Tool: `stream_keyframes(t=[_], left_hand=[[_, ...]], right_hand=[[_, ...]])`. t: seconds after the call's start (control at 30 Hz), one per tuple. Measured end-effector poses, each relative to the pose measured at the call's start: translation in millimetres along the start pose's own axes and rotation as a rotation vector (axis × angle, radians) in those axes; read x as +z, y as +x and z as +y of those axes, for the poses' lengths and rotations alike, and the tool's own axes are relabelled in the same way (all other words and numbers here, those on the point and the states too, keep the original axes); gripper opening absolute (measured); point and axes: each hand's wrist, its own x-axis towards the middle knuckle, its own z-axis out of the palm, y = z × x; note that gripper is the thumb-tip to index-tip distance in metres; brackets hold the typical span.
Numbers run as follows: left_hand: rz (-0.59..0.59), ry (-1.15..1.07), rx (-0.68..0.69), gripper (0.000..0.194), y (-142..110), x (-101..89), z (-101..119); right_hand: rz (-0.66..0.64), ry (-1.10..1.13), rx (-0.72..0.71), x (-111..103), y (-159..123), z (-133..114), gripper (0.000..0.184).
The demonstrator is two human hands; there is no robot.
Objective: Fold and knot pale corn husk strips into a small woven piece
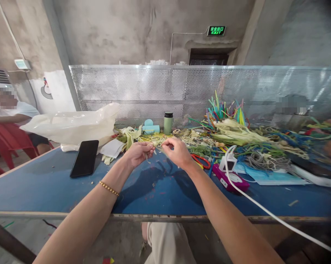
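Bare forearms (83,212) reach in; the left hand (138,153) pinches a thin pale strip (147,157), best steadied lightly; the right hand (179,153) curls nearby, whether around anything I can't tell.

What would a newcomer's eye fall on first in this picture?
Probably the multicoloured bundle of thin strips, upright at the back of the blue table, right of centre. Then the large, shiny, off-white plastic sheeting at back left, and the glowing green exit sign high on the grey wall.
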Motion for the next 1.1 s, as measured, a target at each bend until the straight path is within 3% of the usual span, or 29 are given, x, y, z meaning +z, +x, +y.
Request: stream_keyframes(t=[0.07,0.17,0.3,0.4,0.63,0.77,0.9,1.1], left_hand=[[0.007,0.014,-0.003,0.022,-1,2.8,-1],[-0.016,0.037,-0.012,0.019,-4,6.3,-3],[-0.099,0.185,0.019,0.008,-7,7.7,-4],[-0.079,0.429,0.163,0.005,-5,6.9,-5],[0.157,1.142,0.654,0.015,-4,9.6,-8],[0.179,1.277,0.835,0.014,-12,17.5,-9],[0.202,1.249,0.787,0.013,-13,20.0,-8],[0.206,1.083,0.584,0.014,-1,10.9,-9]], right_hand=[[0.061,0.075,0.002,0,0,-2,0.016],[-0.055,0.179,-0.022,2,-2,-4,0.03],[-0.116,0.248,-0.053,6,-4,-3,0.02],[-0.1,0.234,-0.016,8,-4,-2,0.015],[-0.031,0.088,0.061,10,-3,1,0.015],[-0.034,0.016,0.076,11,-4,0,0.016],[-0.031,-0.059,0.016,10,-6,-5,0.014],[0.023,-0.058,-0.049,11,-6,-6,0.016]])
